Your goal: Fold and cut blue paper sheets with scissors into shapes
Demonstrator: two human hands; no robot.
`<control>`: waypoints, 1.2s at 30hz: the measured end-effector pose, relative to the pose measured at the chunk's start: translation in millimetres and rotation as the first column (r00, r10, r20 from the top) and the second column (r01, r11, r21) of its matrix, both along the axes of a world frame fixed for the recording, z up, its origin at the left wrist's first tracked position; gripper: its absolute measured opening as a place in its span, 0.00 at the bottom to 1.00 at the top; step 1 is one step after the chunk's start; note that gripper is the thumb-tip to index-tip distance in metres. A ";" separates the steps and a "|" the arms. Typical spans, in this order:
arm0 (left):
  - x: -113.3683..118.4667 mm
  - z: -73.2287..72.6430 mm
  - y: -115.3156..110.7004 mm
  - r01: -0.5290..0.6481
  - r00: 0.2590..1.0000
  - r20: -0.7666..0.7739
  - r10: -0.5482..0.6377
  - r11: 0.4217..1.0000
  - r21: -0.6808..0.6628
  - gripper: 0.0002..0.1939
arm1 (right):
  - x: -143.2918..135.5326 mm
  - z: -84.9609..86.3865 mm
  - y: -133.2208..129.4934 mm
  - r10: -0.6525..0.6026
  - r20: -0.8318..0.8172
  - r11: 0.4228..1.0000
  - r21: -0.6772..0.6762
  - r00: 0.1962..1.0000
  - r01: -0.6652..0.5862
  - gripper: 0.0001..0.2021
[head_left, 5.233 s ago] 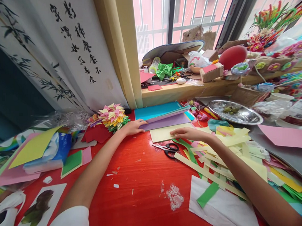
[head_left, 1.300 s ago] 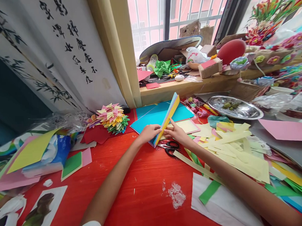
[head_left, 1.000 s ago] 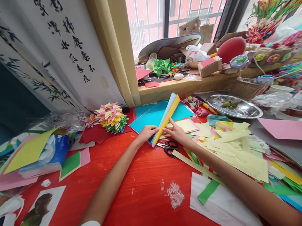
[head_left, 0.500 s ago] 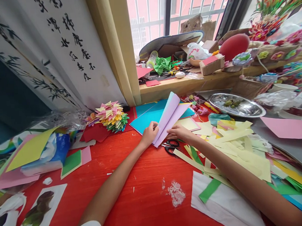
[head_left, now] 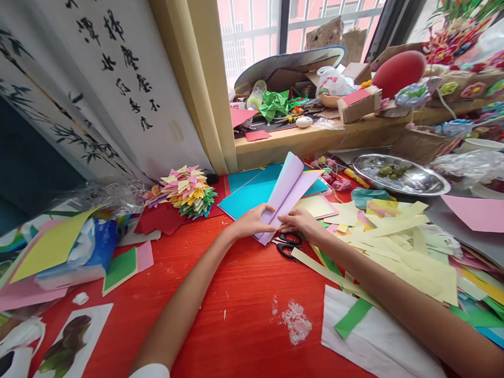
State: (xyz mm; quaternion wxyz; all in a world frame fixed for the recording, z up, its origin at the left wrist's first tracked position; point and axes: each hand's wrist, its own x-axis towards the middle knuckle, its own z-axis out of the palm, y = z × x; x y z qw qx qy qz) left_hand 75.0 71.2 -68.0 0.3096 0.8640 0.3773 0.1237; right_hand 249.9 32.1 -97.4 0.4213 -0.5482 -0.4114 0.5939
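A sheet of light purple paper [head_left: 288, 187], folded lengthwise into a loose, raised fold, slants over the blue sheets. My right hand [head_left: 298, 223] pinches its lower right edge between thumb and fingers. Across its lower left end reaches my left hand [head_left: 253, 221], touching the sheet, with thumb and fingers spread apart in a C shape. Black-handled scissors [head_left: 288, 244] lie just below my right hand, their blades partly covered. Under the purple paper rests a stack of blue paper [head_left: 252, 193].
Pale yellow paper strips [head_left: 396, 244] pile up at the right, near a metal dish [head_left: 401, 174] with green fruit. A folded-paper ornament [head_left: 189, 192] stands at back left. White tissue [head_left: 354, 329] lies at front right on the red table [head_left: 225, 335].
My left hand has gone from gripping the purple paper's left edge to spreading thumb and fingers across its lower end. My right hand stays at its edge. The view shifts slightly.
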 end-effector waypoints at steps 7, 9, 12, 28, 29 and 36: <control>-0.6 12.7 -10.4 0.163 0.973 -0.154 -0.170 0.985 -0.057 0.43 | -4.8 -0.2 -2.3 -0.018 0.036 0.999 0.030 0.999 0.017 0.11; 0.3 16.9 -14.5 0.194 0.958 -0.205 -0.202 0.979 -0.061 0.45 | -4.2 -0.6 -2.0 -0.014 0.033 0.999 0.030 0.999 0.013 0.10; 0.7 22.8 -18.2 0.223 0.933 -0.274 -0.233 0.972 -0.068 0.47 | -2.7 -0.6 -1.3 0.002 0.021 1.000 0.025 1.000 -0.002 0.10; 11.5 13.5 -34.8 0.126 0.938 -0.346 -0.024 0.953 0.276 0.29 | 11.0 2.0 2.3 0.180 -0.073 0.983 -0.008 0.981 -0.181 0.06; 12.5 11.8 -35.0 0.092 0.938 -0.347 0.023 0.946 0.310 0.28 | 11.7 3.5 2.2 0.197 -0.079 0.980 -0.008 0.977 -0.198 0.06; 18.6 -1.8 -30.1 -0.042 0.904 -0.353 0.243 0.870 0.492 0.13 | 15.4 6.0 2.8 0.246 -0.132 0.969 0.001 0.960 -0.248 0.03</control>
